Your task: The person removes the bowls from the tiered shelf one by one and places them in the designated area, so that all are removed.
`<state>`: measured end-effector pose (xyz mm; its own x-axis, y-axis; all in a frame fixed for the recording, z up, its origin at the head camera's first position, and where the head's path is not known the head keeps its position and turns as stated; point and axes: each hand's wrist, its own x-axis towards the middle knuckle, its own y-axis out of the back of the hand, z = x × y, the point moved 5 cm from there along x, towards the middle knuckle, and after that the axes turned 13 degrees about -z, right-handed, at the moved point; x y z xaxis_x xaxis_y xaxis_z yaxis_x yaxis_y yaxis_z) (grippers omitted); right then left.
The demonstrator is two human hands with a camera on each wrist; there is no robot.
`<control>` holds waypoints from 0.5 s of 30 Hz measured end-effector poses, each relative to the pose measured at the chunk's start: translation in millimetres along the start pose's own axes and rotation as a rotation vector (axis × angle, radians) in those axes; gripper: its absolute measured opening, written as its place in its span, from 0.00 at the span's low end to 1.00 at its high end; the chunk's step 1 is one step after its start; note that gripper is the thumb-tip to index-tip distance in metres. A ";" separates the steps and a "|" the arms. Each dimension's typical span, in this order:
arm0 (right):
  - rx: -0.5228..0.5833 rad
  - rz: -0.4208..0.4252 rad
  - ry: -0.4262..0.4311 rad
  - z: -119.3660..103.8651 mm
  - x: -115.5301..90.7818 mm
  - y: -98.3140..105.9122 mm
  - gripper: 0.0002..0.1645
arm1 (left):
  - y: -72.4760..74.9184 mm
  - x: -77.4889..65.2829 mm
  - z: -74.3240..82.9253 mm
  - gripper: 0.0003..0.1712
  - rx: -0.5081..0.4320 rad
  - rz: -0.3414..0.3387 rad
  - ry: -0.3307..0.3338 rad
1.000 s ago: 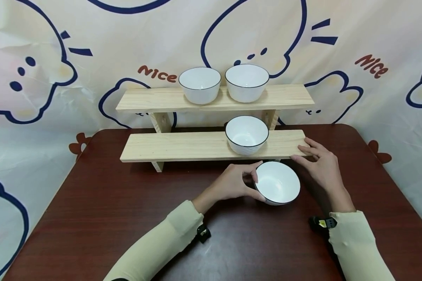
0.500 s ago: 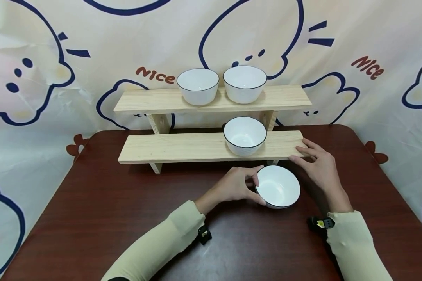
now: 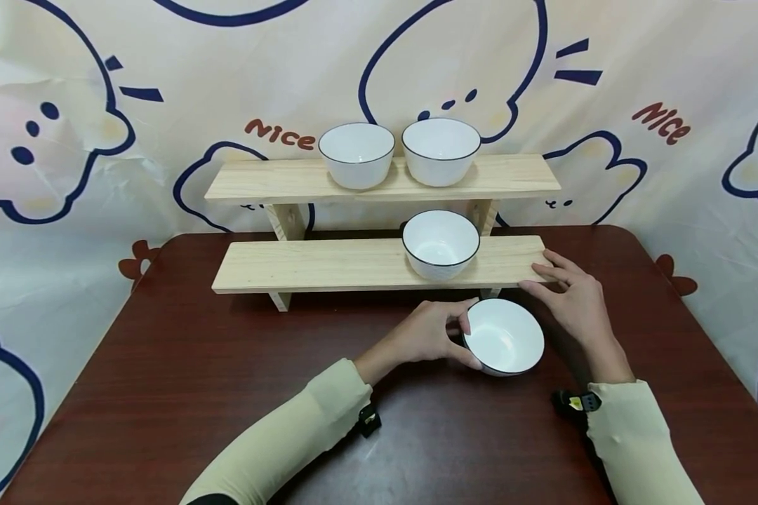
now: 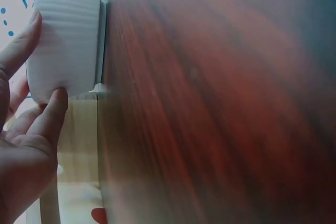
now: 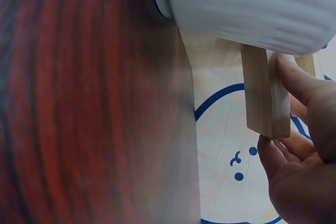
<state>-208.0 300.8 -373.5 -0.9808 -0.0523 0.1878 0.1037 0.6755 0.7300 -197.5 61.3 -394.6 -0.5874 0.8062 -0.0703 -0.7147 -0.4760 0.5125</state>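
Observation:
A white bowl with a dark rim is at the front of a two-tier wooden shelf, its base right at the tabletop in the left wrist view. My left hand grips this bowl from its left side, thumb and fingers spread along the wall. At the right end of the lower shelf board, my right hand holds the board between thumb and fingers. The right wrist view shows that hold on the board end close up. Another white bowl stands on the lower board, right of its middle.
Two matching bowls, a left one and a right one, stand side by side on the upper board. Dark brown table lies under everything. Behind the shelf hangs a cartoon-printed cloth.
The bowl in my left hand has shifted slightly right and a little toward me. My right hand keeps its place on the board, and the other bowls stay where they were.

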 end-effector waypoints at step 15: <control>-0.010 -0.014 -0.008 -0.9 -0.1 -0.8 0.29 | 0.6 -6.6 3.2 0.26 0.037 -0.004 -0.066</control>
<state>-207.9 299.6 -373.5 -0.9835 -0.0560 0.1720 0.0913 0.6672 0.7393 -192.8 56.8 -391.0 -0.5575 0.8300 -0.0165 -0.7019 -0.4606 0.5433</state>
